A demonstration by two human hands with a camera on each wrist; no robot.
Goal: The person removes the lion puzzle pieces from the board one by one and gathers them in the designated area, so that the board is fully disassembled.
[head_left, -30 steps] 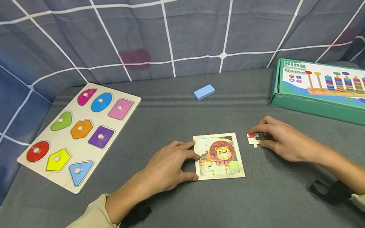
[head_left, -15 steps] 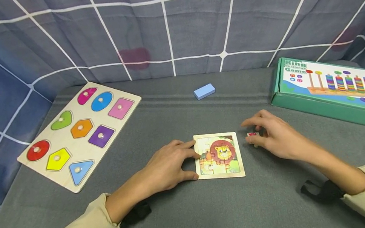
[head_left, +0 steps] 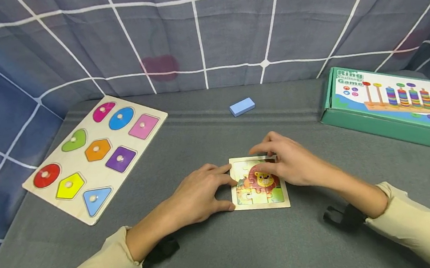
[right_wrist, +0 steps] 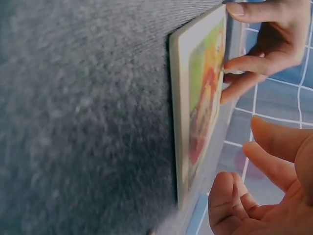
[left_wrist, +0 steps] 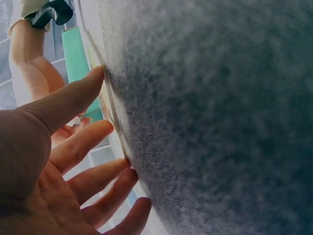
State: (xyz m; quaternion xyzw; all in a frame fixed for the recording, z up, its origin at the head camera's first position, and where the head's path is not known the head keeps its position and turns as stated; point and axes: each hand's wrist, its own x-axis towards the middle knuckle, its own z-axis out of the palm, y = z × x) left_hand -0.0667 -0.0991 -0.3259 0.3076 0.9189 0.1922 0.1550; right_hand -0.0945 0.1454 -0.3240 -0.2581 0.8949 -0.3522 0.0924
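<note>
A small square wooden lion puzzle [head_left: 262,206] lies flat in front of me, its tray corner also plain in the right wrist view. My left hand [head_left: 200,195] rests at the tray's left side, fingers extended, with fingertips along its edge. Over the upper right of the tray is my right hand [head_left: 293,162]. Its thumb and forefinger stand apart, the thumb reaching across the lion's mane. In the right wrist view no piece shows between the fingers [right_wrist: 276,139]. The loose puzzle piece seen earlier is out of sight; the hand covers that spot in the head view.
A wooden shape board [head_left: 93,160] with colored knobbed shapes lies at the left. Toward the back sits a blue block [head_left: 242,107]. At the right is a green Ring Challenge Game box [head_left: 398,116]. A checked curtain [head_left: 226,29] hangs behind the grey tabletop [head_left: 254,254].
My right hand parts from around the loose puzzle piece and moves left, over the tray. The piece drops out of view. The left hand stays at the tray's edge.
</note>
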